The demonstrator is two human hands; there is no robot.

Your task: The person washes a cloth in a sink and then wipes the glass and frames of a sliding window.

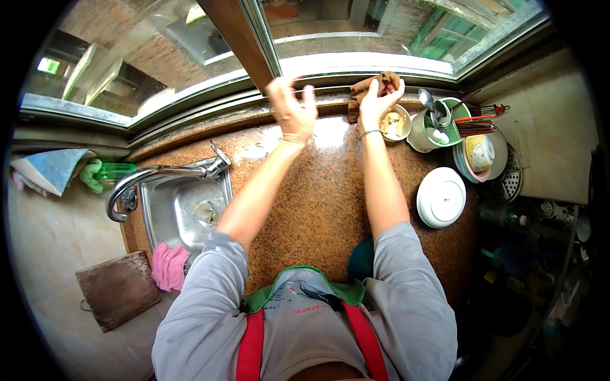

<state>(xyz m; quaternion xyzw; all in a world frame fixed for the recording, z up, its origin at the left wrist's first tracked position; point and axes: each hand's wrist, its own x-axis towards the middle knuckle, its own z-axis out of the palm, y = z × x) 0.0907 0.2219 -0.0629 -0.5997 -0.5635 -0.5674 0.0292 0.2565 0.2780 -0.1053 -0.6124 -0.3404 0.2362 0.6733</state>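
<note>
My right hand (376, 105) grips a crumpled brown cloth (357, 97) at the sill below the window, near the back of the counter. Reaching toward the window's wooden post, my left hand (290, 112) holds nothing that I can see; its fingers are apart and a little blurred. Just right of the cloth stands a small bowl (404, 125) with pale yellowish pieces (393, 125) in it. The window sill (238, 116) runs behind both hands. Beneath my forearms spreads the speckled brown stone counter (310, 200), with wet-looking bright patches toward the back.
To the left are a steel sink (176, 190), a curved chrome faucet (157, 170) and a pink cloth (170, 266) on the sink's front edge. On the right stand a green utensil holder (421, 131), stacked bowls (479, 152) and an upside-down white dish (441, 197).
</note>
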